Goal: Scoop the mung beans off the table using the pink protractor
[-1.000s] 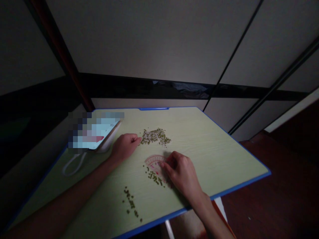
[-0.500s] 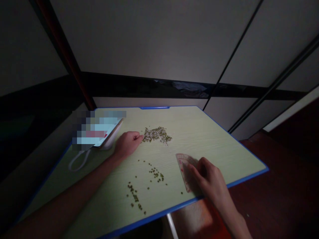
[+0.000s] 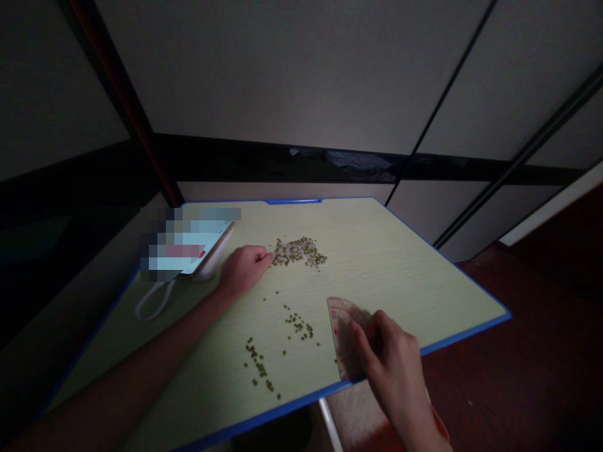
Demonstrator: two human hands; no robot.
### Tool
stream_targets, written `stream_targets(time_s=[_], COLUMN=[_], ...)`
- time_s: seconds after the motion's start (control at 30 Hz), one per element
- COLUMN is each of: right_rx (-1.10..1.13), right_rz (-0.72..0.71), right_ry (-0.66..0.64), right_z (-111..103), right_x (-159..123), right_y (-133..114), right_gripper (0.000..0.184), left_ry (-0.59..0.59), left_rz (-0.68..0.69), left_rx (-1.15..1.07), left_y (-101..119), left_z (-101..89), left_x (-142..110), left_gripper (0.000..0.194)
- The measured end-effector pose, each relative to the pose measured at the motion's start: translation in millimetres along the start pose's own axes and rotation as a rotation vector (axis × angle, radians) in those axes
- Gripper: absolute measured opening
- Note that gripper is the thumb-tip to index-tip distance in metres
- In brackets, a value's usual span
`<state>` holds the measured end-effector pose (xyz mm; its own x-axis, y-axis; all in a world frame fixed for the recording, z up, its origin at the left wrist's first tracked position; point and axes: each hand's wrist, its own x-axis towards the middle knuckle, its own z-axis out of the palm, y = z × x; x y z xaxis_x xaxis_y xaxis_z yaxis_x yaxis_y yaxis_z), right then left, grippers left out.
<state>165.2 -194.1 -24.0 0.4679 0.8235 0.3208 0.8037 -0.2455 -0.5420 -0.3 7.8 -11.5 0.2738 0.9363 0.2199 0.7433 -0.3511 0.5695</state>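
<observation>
My right hand (image 3: 389, 351) pinches a clear protractor (image 3: 346, 326) with red markings, its straight edge facing left, standing near the table's front edge. One green bean lies by its lower left side. My left hand (image 3: 247, 267) rests on the table as a loose fist; whatever its fingers may hold is hidden. The thumb side of that fist touches or nearly touches a pile of green mung beans mixed with pale grains (image 3: 296, 251). Nearer to me, two loose groups of mung beans lie apart: one in the middle (image 3: 300, 326), the other at front left (image 3: 259, 364).
The pale folding table (image 3: 400, 263) has a blue rim. At its left, a phone or tablet with a lit, blurred screen (image 3: 198, 245) leans on a white object with a loop strap (image 3: 149, 307). Cabinet doors (image 3: 282, 75) rise behind. A dark container (image 3: 277, 433) stands below the front edge.
My right hand has moved the protractor slightly left and toward me, to the front edge, close to the lone bean. My left hand stays in place beside the pile.
</observation>
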Motion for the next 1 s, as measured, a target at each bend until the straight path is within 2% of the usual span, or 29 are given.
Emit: stream_targets(time_s=[0.27, 0.73, 0.87, 1.0], right_rx=[-0.086, -0.024, -0.003, 0.001], right_rz=[-0.026, -0.065, -0.084, -0.112], right_ry=[-0.058, -0.125, -0.135, -0.13], right_z=[11, 27, 29, 26], right_x=[-6, -16, -16, -11], right_y=[-26, -63, -68, -60], right_gripper=[0.031, 0.016, 0.015, 0.017], left_ry=[-0.006, -0.001, -0.003, -0.001], left_rz=[0.0, 0.021, 0.025, 0.018], left_rx=[-0.004, -0.037, -0.051, -0.069], left_y=[3, 1, 2, 2], left_z=[-2.2, -0.4, -1.0, -1.5], left_x=[-1, 0, -1, -1], left_gripper=[0.036, 0.034, 0.035, 0.035])
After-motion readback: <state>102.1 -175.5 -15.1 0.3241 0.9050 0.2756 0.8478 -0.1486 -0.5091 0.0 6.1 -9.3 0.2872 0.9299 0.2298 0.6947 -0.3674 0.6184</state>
